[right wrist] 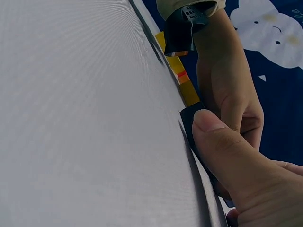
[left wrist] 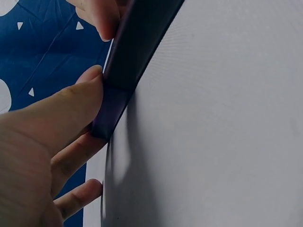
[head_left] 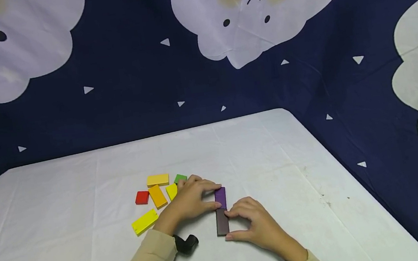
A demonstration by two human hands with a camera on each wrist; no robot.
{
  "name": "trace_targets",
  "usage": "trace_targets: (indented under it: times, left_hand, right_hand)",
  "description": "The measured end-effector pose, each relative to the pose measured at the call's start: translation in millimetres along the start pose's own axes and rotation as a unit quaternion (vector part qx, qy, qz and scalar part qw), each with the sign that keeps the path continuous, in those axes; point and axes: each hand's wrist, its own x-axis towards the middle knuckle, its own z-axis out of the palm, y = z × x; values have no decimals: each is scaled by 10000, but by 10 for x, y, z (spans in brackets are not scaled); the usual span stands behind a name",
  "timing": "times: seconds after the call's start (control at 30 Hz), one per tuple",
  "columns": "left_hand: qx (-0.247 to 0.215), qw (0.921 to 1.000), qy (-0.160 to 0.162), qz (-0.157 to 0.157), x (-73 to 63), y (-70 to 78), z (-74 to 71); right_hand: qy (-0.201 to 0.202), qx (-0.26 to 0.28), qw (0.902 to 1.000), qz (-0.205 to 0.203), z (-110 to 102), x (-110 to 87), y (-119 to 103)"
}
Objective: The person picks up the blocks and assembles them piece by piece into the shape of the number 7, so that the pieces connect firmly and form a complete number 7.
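Two flat oblong blocks lie end to end on the white table: a purple block (head_left: 220,197) at the far end and a dark brown block (head_left: 222,223) at the near end. My left hand (head_left: 191,199) pinches the purple block between thumb and finger from its left side. From the right, my right hand (head_left: 260,223) holds the brown block with curled thumb and fingers. In the left wrist view the purple block (left wrist: 110,113) meets the dark block (left wrist: 135,47) without a visible gap. The right thumb partly covers the dark block (right wrist: 190,124) in the right wrist view.
Left of the hands lie a red block (head_left: 142,197), an orange block (head_left: 158,196), a yellow-orange block (head_left: 157,180) and a bright yellow block (head_left: 144,222). Another yellow block (head_left: 171,191) and a green block (head_left: 180,178) sit partly behind the left hand. Dark blue cloth surrounds the table (head_left: 61,191).
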Motion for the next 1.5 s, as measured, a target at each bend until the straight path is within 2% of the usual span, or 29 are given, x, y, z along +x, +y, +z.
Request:
trace_targets:
  times: [0.27, 0.53, 0.87, 1.1, 1.27, 1.5]
  left_hand:
    - [-7, 10000, -63, -53, -39, 7, -26]
    - [169, 9997, 115, -98, -128, -25, -39]
    - [168, 9992, 232, -284, -253, -51, -100]
    - [23, 9966, 728, -377, -408, -116, -216]
    - [-168, 9929, 1117, -377, -552, -170, -318]
    - [-236, 9877, 1424, -593, -711, -269, -390]
  right_hand:
    - [12, 70, 10000, -32, 1, 3, 8]
    - [-13, 85, 9999, 104, -4, -1, 0]
    - [-121, -294, 9987, 406, -11, -2, -5]
    - [-539, -440, 9941, 833, -17, 11, -17]
    - [-625, -562, 9931, 823, -7, 22, -15]
    - [-610, -546, 9932, 824, -5, 32, -17]
